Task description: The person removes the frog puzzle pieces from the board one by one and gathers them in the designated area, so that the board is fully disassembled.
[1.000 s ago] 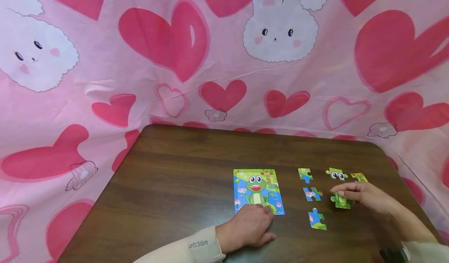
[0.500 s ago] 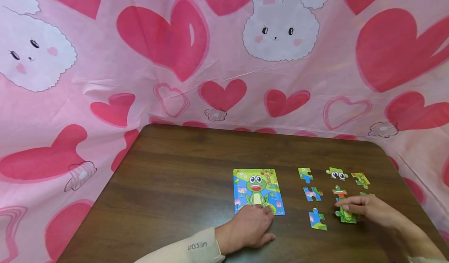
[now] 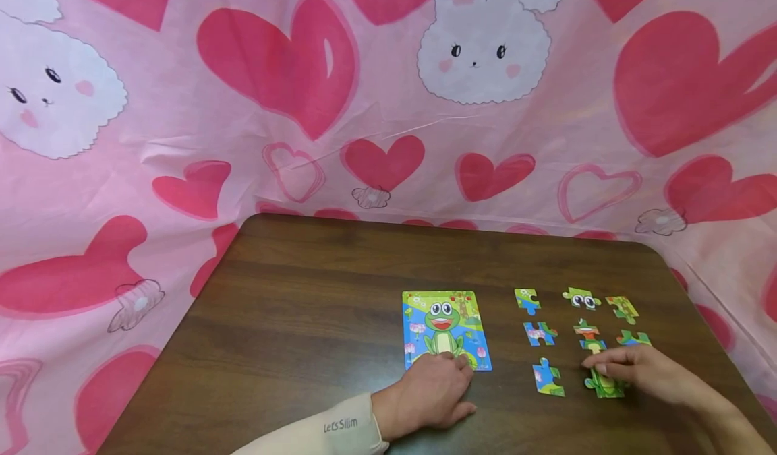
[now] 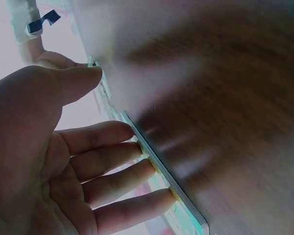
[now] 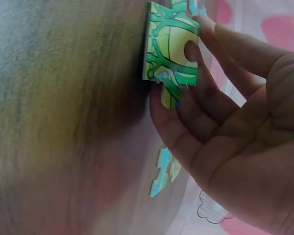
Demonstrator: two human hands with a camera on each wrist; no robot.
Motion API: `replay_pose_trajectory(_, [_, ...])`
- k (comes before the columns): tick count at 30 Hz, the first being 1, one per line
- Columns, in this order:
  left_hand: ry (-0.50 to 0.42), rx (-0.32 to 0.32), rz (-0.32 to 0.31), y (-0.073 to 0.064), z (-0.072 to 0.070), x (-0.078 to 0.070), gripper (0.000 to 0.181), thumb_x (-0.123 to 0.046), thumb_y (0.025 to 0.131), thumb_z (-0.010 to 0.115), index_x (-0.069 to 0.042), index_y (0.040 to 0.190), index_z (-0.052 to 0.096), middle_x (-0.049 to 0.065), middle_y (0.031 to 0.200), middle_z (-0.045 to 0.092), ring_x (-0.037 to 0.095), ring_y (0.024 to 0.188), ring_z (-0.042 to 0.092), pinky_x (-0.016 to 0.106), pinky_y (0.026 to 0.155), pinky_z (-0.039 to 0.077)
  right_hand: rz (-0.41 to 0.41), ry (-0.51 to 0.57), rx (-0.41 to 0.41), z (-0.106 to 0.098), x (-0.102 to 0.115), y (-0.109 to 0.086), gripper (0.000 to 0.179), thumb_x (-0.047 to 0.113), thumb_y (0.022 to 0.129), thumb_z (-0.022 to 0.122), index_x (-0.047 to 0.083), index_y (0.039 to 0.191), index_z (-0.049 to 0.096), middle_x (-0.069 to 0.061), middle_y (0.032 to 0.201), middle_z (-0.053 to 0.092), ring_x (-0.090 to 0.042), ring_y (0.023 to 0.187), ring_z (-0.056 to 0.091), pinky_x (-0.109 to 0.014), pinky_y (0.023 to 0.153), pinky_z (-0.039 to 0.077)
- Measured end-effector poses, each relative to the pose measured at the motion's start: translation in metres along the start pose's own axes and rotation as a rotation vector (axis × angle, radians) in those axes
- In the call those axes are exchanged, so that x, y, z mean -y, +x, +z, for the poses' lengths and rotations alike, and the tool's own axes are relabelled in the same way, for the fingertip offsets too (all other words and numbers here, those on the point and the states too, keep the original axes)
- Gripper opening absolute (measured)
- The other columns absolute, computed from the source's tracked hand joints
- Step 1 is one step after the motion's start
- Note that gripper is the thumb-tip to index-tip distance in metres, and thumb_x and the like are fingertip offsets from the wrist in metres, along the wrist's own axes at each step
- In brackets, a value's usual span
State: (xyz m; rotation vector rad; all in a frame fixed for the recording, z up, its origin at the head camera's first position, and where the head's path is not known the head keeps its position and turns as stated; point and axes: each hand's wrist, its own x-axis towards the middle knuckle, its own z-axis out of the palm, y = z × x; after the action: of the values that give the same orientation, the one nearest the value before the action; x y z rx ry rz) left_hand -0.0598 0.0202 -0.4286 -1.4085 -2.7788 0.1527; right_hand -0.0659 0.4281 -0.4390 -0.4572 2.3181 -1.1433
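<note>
A green cardboard puzzle piece printed with a frog's body (image 3: 603,384) is lain on by the fingers of the right hand (image 3: 643,373) at the near right of the dark brown wooden surface (image 3: 315,307). In the right wrist view the same piece (image 5: 170,49) is seen flat against the wood, with the fingertips (image 5: 198,24) laid across its printed face; the grip is nearly straight and pressed onto the piece rather than curled round it.

The left hand (image 3: 427,394) is rested on the near edge of a rectangular frog-picture puzzle board with a blue and green scene (image 3: 445,327), near the middle of the surface. In the left wrist view the fingers (image 4: 108,166) are seen spread and straight, with their tips against the thin edge of the board (image 4: 161,171). A cream sleeve with small grey lettering (image 3: 328,431) is worn on that arm.

Loose pieces are laid in rows between the board and the right edge: a blue and green piece (image 3: 548,379) just left of the pressed piece, a blue piece with pink flowers (image 3: 539,334), a green and blue piece (image 3: 527,300), a piece showing the frog's eyes (image 3: 581,298), a piece with the red mouth (image 3: 588,334), and two green pieces (image 3: 622,308) and (image 3: 633,338) at the far right. A pink cloth printed with hearts and white rabbits (image 3: 303,104) is hung behind the surface.
</note>
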Motion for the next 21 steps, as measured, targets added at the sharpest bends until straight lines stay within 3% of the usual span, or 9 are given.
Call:
replay_pose_trajectory(9, [-0.031, 0.023, -0.003, -0.0004, -0.0001, 0.0015, 0.040, -0.062, 0.090, 0.064, -0.025, 0.103, 0.069, -0.013, 0.101, 0.065, 0.005, 0.086, 0.062, 0.022, 0.061, 0.050, 0.039, -0.017, -0.015, -0.0038, 0.0045, -0.0036, 0.028, 0.010, 0.105, 0.052, -0.003, 0.123, 0.069, 0.026, 0.118, 0.068, 0.020, 0.106, 0.053, -0.012, 0.077, 0.047])
replay_pose_trajectory(17, [-0.021, 0.002, 0.005, -0.0011, 0.0004, 0.0019, 0.039, -0.062, 0.090, 0.064, -0.025, 0.101, 0.069, -0.013, 0.100, 0.065, 0.005, 0.085, 0.062, 0.022, 0.061, 0.051, -0.034, 0.074, 0.020, -0.0042, 0.0019, -0.0050, 0.033, 0.004, 0.108, 0.042, -0.015, 0.130, 0.057, 0.023, 0.125, 0.067, 0.014, 0.111, 0.058, -0.011, 0.082, 0.048])
replay_pose_trajectory(21, [-0.020, -0.004, 0.007, -0.0011, 0.0004, 0.0016, 0.039, -0.062, 0.090, 0.064, -0.025, 0.101, 0.069, -0.013, 0.100, 0.065, 0.005, 0.086, 0.062, 0.022, 0.061, 0.051, -0.036, 0.083, 0.025, -0.0058, 0.0017, -0.0087, 0.034, 0.003, 0.108, 0.038, -0.011, 0.135, 0.054, 0.022, 0.126, 0.067, 0.012, 0.111, 0.060, -0.012, 0.083, 0.049])
